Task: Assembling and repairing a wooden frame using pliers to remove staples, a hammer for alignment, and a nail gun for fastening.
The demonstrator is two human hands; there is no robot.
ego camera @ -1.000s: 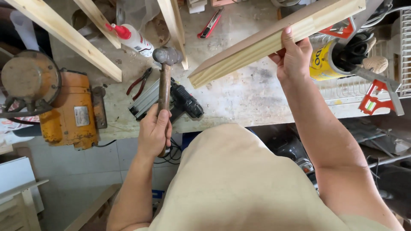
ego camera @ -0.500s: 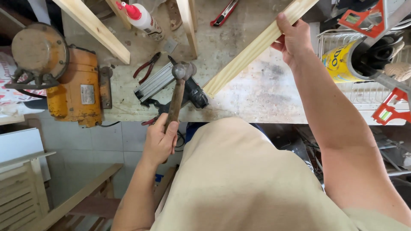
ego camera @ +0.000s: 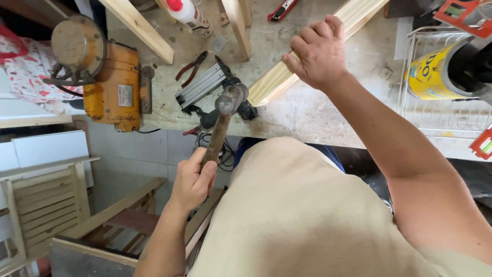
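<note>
Right now the person's left hand (ego camera: 193, 179) is clenched round the lower end of a wooden-handled hammer (ego camera: 221, 128), handle pointing up and away, metal head sitting just beside the near cut end of a pale wooden board (ego camera: 287, 74). Can't tell if the head actually touches the board end. Right hand (ego camera: 319, 51) is clamped down on top of that board, fingers curled over its far edge, pinning it flat to the dusty workbench (ego camera: 318, 113). Board runs diagonally, from near the hammer head up toward the top right.

Under and behind the hammer head lies a black and silver nail gun (ego camera: 210, 90), on the bench. Red-handled pliers (ego camera: 190, 65) lie just beside it, to the left. Further left an orange motor unit (ego camera: 115, 87) with a round rusty metal cap sits at the bench edge. Two more pale timber pieces (ego camera: 138, 28) lie across the bench top at the far side, a white bottle with red cap (ego camera: 188, 15) between them. Red utility knife (ego camera: 281, 10) near the top edge. At right, a white wire rack (ego camera: 441, 115) holds a yellow can (ego camera: 428, 77). Lower left, below the bench, slatted wooden furniture (ego camera: 43, 202) on the floor.
</note>
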